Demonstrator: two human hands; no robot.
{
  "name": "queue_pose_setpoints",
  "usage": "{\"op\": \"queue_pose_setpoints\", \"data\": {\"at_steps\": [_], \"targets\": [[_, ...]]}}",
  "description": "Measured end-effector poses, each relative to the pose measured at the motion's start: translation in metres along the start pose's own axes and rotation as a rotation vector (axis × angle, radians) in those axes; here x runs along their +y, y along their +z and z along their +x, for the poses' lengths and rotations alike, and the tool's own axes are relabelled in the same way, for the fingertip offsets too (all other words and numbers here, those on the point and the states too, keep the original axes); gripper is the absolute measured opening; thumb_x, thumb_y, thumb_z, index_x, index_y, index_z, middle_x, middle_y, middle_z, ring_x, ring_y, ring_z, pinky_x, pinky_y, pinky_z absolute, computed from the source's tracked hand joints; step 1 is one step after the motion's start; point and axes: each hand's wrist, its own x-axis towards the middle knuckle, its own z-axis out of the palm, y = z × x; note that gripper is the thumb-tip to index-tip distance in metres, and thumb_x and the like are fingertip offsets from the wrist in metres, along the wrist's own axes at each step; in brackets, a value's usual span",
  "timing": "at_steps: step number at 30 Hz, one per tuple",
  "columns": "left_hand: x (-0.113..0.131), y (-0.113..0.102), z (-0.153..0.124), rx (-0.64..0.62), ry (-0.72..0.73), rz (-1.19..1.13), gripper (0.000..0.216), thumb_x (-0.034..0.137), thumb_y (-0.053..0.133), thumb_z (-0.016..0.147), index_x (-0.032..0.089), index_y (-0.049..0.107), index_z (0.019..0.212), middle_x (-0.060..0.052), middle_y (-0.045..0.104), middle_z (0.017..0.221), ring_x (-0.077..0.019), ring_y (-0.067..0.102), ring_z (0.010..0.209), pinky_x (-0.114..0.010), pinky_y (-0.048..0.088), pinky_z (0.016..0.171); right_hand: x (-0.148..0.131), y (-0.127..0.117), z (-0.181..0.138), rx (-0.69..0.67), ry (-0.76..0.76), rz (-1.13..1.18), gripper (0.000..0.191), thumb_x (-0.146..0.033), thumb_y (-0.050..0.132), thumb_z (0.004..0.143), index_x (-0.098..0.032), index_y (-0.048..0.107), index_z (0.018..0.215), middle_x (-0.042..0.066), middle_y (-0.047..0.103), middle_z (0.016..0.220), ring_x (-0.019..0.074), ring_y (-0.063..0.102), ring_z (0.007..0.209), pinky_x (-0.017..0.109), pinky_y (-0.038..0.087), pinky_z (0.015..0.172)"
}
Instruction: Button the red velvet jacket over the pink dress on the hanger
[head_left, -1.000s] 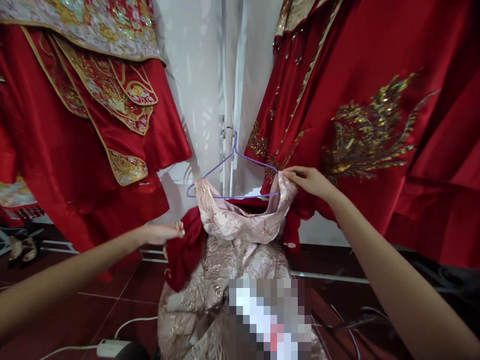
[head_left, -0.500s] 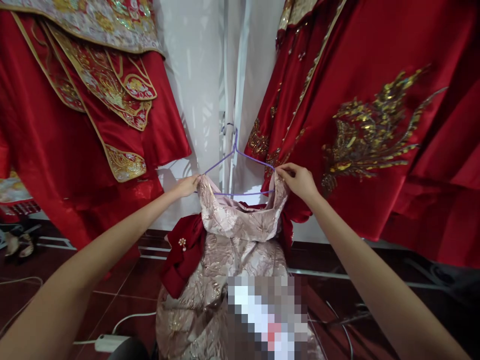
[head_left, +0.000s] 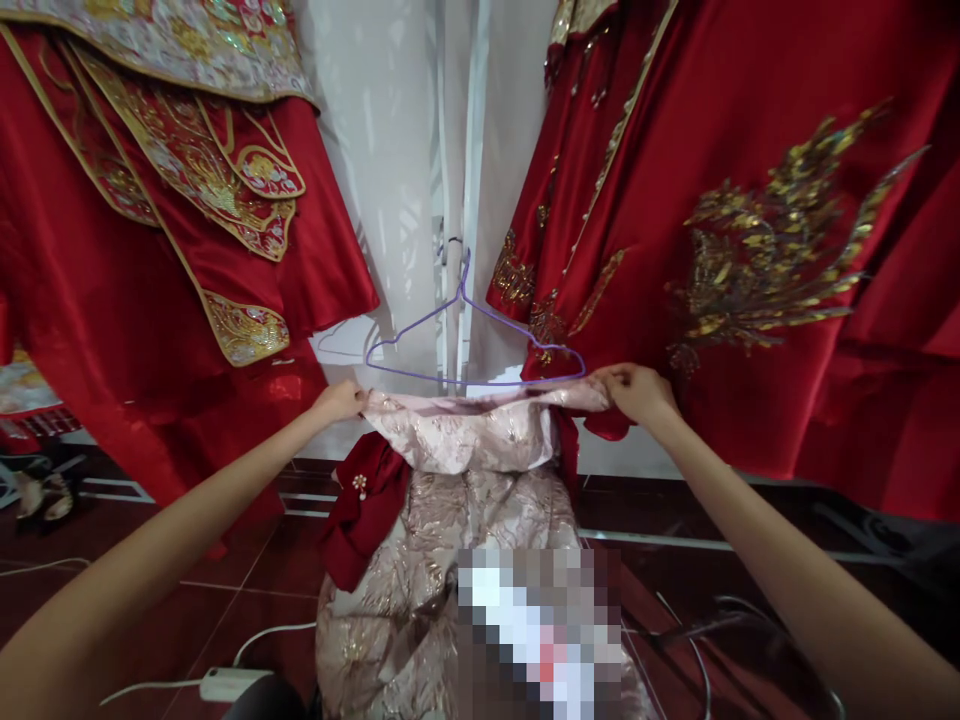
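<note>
A pale brocade dress (head_left: 487, 500) hangs below the grip, its neckline (head_left: 457, 435) stretched wide. A purple hanger (head_left: 472, 383) hangs just above.

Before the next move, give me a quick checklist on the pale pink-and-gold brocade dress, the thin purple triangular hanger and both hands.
1. Bare left hand gripping the pale pink-and-gold brocade dress: ok, fingers closed at one shoulder end.
2. Bare right hand gripping the dress: ok, at the opposite shoulder end.
3. Thin purple triangular hanger clear of the shoulders: ok, its outline shows above the neckline.
4. Hanger's hook secure: cannot tell, too small.
5. Dark red ornamented fabric piece clear of the left hand: ok, below it.
</note>
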Motion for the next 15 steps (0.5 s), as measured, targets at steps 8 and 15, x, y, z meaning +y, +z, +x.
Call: {"op": "queue_pose_setpoints", "data": {"at_steps": [8,15], "targets": [[0.081,0.018,-0.018,0.24,0.787,0.077,0.032,0.029,0.032,0.091,0.017,0.062,0.089,-0.009,0.049,0.125,-0.0208,0.042,0.119,-0.039,0.032,0.102,-0.021,-0.028,-0.028,-0.486,-0.24,0.152,0.026,-0.043,0.052,0.077,-0.022,0.066,0.083,0.001,0.069,0.072,0.0174,0.063,0.066,0.027,0.048,0.058],[0.115,0.061,-0.018,0.184,0.817,0.203,0.034,0.026,0.029,0.092,0.017,0.061,0.092,-0.007,0.054,0.124,-0.0208,0.049,0.109,-0.043,0.032,0.098,-0.046,-0.038,-0.022,-0.228,-0.215,0.08,0.021,-0.034,0.051,0.079,-0.019,0.063,0.084,0.003,0.067,0.072,0.0162,0.061,0.063,0.026,0.046,0.06]]}}
